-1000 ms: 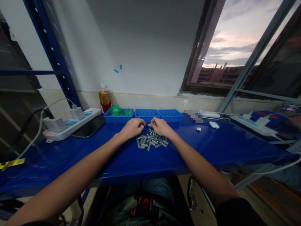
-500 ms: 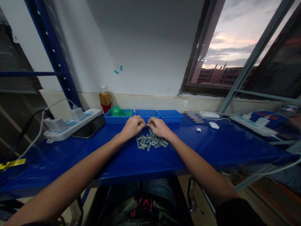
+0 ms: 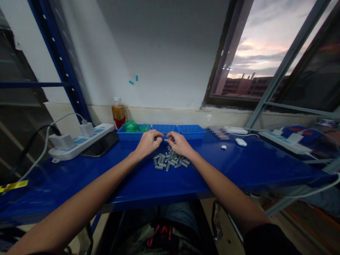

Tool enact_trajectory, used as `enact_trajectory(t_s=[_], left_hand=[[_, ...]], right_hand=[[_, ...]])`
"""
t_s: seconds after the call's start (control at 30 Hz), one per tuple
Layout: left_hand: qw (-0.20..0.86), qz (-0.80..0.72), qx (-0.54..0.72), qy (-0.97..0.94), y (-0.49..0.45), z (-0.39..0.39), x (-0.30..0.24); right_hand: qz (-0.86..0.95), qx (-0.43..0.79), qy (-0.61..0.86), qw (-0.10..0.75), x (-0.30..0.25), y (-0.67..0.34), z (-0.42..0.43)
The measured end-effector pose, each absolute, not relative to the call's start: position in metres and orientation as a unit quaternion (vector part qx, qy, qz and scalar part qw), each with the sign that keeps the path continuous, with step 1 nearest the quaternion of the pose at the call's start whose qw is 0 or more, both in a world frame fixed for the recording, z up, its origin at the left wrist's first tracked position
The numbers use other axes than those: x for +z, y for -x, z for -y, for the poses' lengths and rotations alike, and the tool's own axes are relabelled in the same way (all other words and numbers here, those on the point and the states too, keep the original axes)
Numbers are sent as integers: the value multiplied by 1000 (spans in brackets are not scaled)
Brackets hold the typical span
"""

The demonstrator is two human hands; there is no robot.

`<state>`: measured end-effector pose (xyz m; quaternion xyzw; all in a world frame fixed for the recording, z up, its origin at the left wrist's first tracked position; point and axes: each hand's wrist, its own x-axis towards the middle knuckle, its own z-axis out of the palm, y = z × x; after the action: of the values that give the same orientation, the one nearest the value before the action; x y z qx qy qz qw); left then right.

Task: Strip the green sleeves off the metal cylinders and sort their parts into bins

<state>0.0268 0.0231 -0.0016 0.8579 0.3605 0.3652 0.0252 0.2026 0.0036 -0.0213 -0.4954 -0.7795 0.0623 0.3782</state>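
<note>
A pile of several small grey metal cylinders (image 3: 171,161) lies on the blue table (image 3: 132,177). My left hand (image 3: 148,142) and my right hand (image 3: 180,143) meet just behind the pile, fingertips pinched together around one small metal piece (image 3: 166,140) held between them. Both hands hover low over the table, in front of a row of three blue trays (image 3: 192,131). The left tray holds green plastic bits (image 3: 131,125).
A white power strip (image 3: 79,140) with plugged chargers and a dark phone (image 3: 101,145) lie at the left. A drink bottle (image 3: 118,112) stands by the wall. A white mouse-like object (image 3: 241,142), a second power strip (image 3: 281,136) and cables sit at the right.
Both hands have shifted slightly away from me and closer together, toward the trays. The pile has not moved.
</note>
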Motion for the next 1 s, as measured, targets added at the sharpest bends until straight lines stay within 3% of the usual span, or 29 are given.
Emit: enact_trajectory(t_s=[0.33,0.57,0.67,0.83,1.0], left_hand=[[21,-359,331,-873,-29,-24,-3],[61,-382,374,-843,-26,-28,-2],[155,-404,386,-815,-26,-32,-5],[429,-402,349,-730,-30,-34,-10],[456,-373,374,-716,-31,-29,-7]], right_hand=[[783,56,500,365,-20,-201,-1],[779,40,489,390,-22,-201,-3],[778,28,465,422,-18,-199,0],[787,19,417,453,-12,-194,7],[794,8,400,458,-11,-193,8]])
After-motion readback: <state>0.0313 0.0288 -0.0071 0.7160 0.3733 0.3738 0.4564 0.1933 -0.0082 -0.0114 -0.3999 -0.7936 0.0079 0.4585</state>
